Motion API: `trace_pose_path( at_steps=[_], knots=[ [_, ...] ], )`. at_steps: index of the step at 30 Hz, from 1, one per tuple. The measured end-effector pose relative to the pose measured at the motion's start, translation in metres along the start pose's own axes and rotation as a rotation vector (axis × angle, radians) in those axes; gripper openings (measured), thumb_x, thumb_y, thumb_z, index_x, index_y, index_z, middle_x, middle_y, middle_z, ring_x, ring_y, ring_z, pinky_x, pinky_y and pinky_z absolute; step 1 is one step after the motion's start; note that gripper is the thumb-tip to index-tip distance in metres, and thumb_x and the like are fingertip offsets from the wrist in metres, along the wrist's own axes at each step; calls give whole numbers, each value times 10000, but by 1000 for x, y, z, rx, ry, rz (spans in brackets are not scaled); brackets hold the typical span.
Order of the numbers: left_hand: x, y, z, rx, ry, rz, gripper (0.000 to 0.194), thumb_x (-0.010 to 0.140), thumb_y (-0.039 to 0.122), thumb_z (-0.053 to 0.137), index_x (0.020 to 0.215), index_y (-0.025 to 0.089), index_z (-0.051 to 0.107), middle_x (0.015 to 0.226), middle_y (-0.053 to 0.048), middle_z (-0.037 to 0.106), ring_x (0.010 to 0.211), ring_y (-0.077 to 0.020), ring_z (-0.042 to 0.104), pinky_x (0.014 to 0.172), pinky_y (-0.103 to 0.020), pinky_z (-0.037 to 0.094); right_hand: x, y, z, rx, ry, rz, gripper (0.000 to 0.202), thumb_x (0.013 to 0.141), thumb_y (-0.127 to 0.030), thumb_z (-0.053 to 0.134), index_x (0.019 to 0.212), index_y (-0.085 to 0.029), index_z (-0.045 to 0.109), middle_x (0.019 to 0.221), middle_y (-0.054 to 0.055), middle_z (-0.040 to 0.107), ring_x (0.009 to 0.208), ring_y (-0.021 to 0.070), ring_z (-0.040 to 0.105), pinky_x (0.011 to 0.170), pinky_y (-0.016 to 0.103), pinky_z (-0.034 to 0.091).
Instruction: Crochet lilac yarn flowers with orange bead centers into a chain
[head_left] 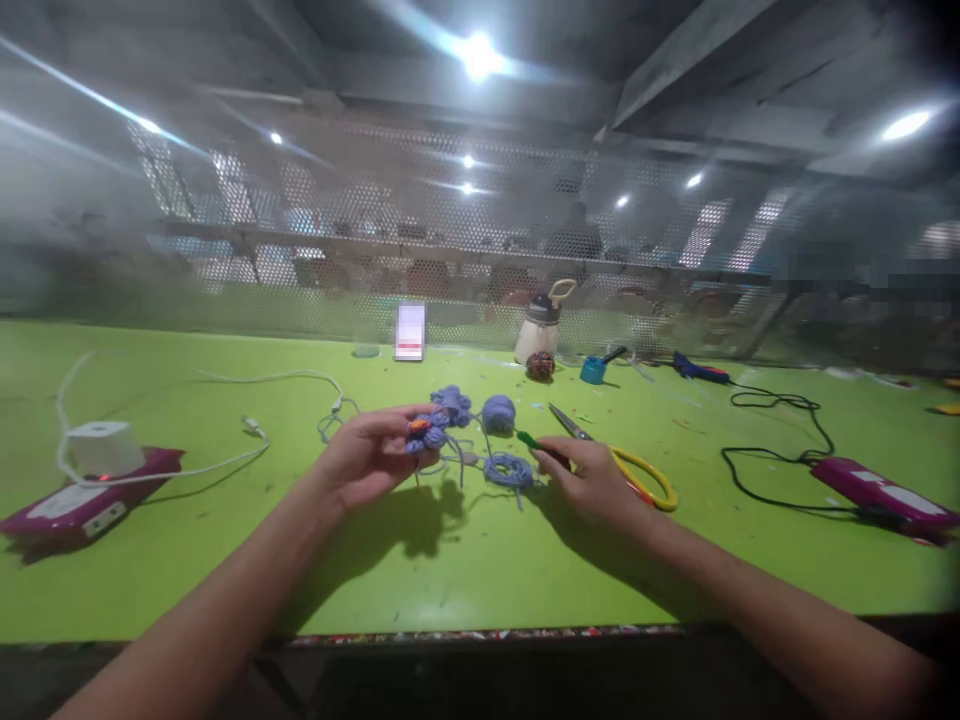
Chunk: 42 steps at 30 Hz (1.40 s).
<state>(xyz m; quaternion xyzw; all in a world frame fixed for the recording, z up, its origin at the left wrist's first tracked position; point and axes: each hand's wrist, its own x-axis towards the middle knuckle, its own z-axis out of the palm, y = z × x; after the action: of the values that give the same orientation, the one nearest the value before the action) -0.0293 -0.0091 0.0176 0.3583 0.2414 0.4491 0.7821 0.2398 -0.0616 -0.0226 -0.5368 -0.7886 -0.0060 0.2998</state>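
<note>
Purple crocheted yarn flowers (429, 432) with an orange bit are pinched in my left hand (379, 450), just above the table. Another purple flower-like cluster (451, 402) sits right behind them. My right hand (589, 475) is closed, its fingertips on a slim green tool (527, 439); the rest of this tool is hidden or too small to make out. Between my hands lie a purple yarn ball (499, 414) and a loose coil of purple yarn (508, 469). Beside and partly under my right hand are scissors with yellow handles (654, 482).
On the green table (465, 590) stand a phone (409, 332), a bottle (538, 330), a dark multicoloured ball (540, 366) and a blue pot (592, 370). Power strips (885, 492) with cords lie at both sides, a white charger (105, 448) at left. A perforated screen (465, 240) rises behind.
</note>
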Motion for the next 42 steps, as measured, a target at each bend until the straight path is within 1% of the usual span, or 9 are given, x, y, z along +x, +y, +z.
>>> trace_pose_path(
  at_steps=[6, 11, 14, 18, 23, 27, 34, 37, 42],
  knots=[
    [-3, 5, -3, -45, -26, 95, 295, 588, 8, 606, 859, -12, 722, 824, -165, 695, 621, -141, 584, 577, -248, 532, 8, 1, 4, 10, -122, 128, 278, 862, -199, 546, 617, -145, 666, 571, 48, 633, 530, 154, 539, 516, 263, 372],
    [-3, 5, -1, -28, 2, 95, 316, 576, 3, 603, 869, 9, 720, 865, -158, 701, 628, -138, 587, 578, -244, 545, 16, -29, -15, 53, -68, 75, 146, 826, -243, 629, 845, -147, 737, 922, 133, 684, 917, 250, 581, 783, 360, 424],
    [-5, 4, 2, -7, 41, 104, 327, 561, -6, 603, 863, 5, 730, 866, -162, 711, 634, -145, 608, 599, -252, 560, 26, -63, -16, 315, -112, 11, 193, 892, -236, 554, 875, -149, 725, 758, 48, 670, 681, 143, 568, 655, 281, 430],
    [-5, 3, 6, 36, 29, 101, 297, 553, 8, 622, 823, -3, 746, 798, -153, 716, 633, -154, 623, 592, -244, 551, 47, -85, -1, 583, -44, 76, 177, 833, -178, 607, 973, -117, 696, 616, -16, 560, 562, 111, 466, 560, 262, 359],
    [-5, 3, 7, 64, -9, 68, 277, 557, 25, 638, 807, 13, 756, 784, -157, 726, 666, -171, 639, 631, -255, 554, 62, -81, 14, 712, -108, 176, 106, 765, -122, 628, 665, -154, 612, 539, -47, 494, 505, 87, 428, 503, 235, 342],
    [-7, 4, 6, 17, -15, 124, 307, 545, 13, 642, 835, 18, 746, 833, -152, 731, 632, -150, 626, 611, -247, 550, 58, -77, 21, 782, -111, 283, 151, 796, -188, 577, 647, -172, 560, 503, -46, 503, 442, 74, 414, 446, 212, 339],
    [-5, -1, 7, -45, -60, 172, 233, 589, -9, 668, 779, 118, 712, 760, -69, 722, 637, -137, 632, 633, -247, 545, 52, -71, 40, 672, 160, 328, 235, 559, -53, 596, 492, -197, 423, 567, -30, 427, 561, 104, 350, 506, 239, 284],
    [-4, -2, 8, -34, -18, 164, 178, 630, -14, 688, 775, 88, 701, 791, -91, 719, 637, -126, 626, 602, -219, 531, 53, -68, 34, 743, 238, 311, 210, 537, -75, 593, 497, -201, 429, 617, -16, 443, 601, 118, 358, 551, 259, 313],
    [-5, 0, 9, 1, -30, 135, 165, 698, 15, 677, 851, 76, 687, 719, -50, 677, 545, -81, 566, 555, -197, 511, 60, -58, 3, 1054, 170, 332, 177, 655, -247, 575, 563, -206, 429, 719, 68, 634, 530, 112, 472, 485, 269, 368]
  ],
)
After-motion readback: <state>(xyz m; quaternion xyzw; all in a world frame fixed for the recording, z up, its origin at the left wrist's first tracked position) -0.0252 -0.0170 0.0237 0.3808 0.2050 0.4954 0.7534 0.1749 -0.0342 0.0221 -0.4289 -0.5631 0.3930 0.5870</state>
